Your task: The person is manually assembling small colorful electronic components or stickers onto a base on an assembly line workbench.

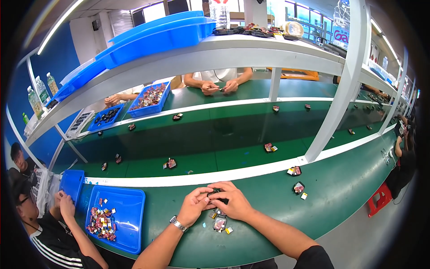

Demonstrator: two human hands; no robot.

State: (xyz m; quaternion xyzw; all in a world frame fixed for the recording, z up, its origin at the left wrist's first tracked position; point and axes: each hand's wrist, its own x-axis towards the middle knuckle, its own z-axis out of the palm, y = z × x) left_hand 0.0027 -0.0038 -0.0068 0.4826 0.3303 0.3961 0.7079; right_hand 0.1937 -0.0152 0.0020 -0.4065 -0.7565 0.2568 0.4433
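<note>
Over the green bench top (264,197), my left hand (192,206) and my right hand (232,201) meet with their fingers closed around a small black part (215,191). Fingers cover most of that part, so its exact kind cannot be made out. Right below my hands lies a black-rimmed small assembly (219,223) with a reddish and pale inside, and a little yellow-and-white piece (229,230) is beside it. To the left of my forearm stands a blue tray (139,215) with a heap of small red, white and yellow pieces (101,224).
Two similar assemblies, one nearer (298,187) and one farther (294,171), lie right of my hands. More pieces are spread along the sunken green strip (215,154). A white post (336,89) and shelf (251,56) rise ahead. Co-workers sit left, opposite and far right; a red stool (380,200) stands right.
</note>
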